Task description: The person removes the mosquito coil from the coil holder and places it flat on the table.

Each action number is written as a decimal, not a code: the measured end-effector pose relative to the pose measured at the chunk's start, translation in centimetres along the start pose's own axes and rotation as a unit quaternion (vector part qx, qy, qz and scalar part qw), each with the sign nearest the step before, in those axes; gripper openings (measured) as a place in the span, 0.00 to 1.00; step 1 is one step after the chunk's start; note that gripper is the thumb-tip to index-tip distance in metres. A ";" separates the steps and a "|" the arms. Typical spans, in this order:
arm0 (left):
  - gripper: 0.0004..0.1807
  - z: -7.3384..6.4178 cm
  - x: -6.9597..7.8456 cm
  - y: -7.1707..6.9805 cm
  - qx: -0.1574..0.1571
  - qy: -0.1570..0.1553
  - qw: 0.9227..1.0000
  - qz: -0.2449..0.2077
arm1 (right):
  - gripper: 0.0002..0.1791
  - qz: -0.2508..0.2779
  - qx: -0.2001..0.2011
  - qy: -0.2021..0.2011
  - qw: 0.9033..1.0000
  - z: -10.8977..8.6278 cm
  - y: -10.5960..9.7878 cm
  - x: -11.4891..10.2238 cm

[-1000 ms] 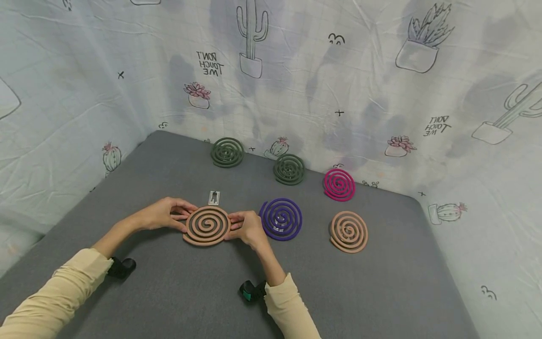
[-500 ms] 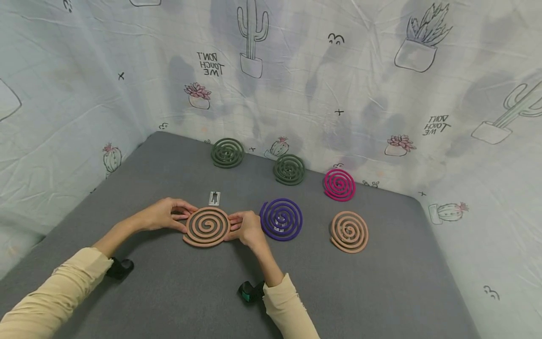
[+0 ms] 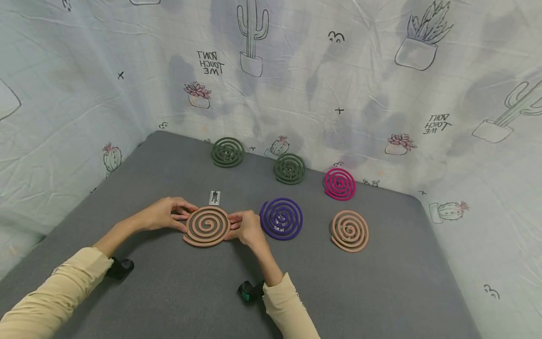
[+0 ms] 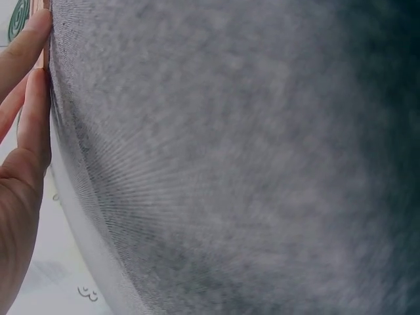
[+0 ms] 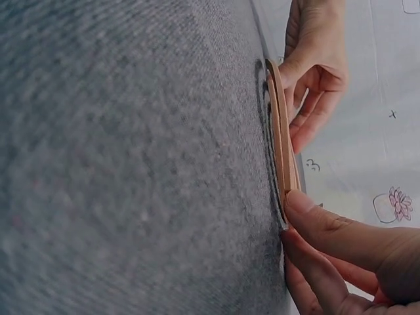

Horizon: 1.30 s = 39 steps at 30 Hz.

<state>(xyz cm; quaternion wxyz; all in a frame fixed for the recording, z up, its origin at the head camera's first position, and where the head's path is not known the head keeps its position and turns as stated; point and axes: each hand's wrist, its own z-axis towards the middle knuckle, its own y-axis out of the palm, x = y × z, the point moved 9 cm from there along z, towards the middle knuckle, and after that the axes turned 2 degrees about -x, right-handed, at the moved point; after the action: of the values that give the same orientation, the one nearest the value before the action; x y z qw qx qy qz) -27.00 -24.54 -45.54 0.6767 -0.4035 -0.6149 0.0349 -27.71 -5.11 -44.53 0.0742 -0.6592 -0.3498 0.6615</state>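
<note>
Tan coil (image 3: 208, 224) pinched at both edges
Left hand (image 3: 163, 214) and right hand (image 3: 250, 229) clamp fingers on opposite edges, left of the purple coil (image 3: 282, 217); light, even pressure should keep it level.

A coil (image 3: 208, 224) is between the hands (image 3: 160, 214) (image 3: 250, 229), five others (image 3: 282, 217) behind or rightward on the table (image 3: 186, 292).

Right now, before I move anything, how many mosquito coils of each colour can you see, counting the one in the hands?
Green mosquito coils: 2
Tan mosquito coils: 2
Purple mosquito coil: 1
Magenta mosquito coil: 1
Total: 6
</note>
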 end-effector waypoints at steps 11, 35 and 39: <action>0.33 0.4 0.4 -0.4 -0.013 -0.001 1.000 0.019 | 0.22 0.003 -0.016 0.018 1.000 0.5 -0.2 0.2; 0.35 -0.2 1.4 -1.1 0.035 0.037 0.995 -0.090 | 0.25 0.222 -0.062 -0.013 0.973 -0.7 -2.0 0.9; 0.32 0.0 2.6 -1.1 0.067 0.071 0.990 -0.099 | 0.25 0.259 -0.053 -0.044 0.963 -1.2 -3.0 0.5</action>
<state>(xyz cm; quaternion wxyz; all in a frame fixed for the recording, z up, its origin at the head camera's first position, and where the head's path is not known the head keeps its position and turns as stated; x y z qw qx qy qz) -26.91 -23.90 -42.83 0.7442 -0.2958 -0.5985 -0.0199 -27.78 -2.18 -43.18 -0.1506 -0.7008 -0.2044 0.6666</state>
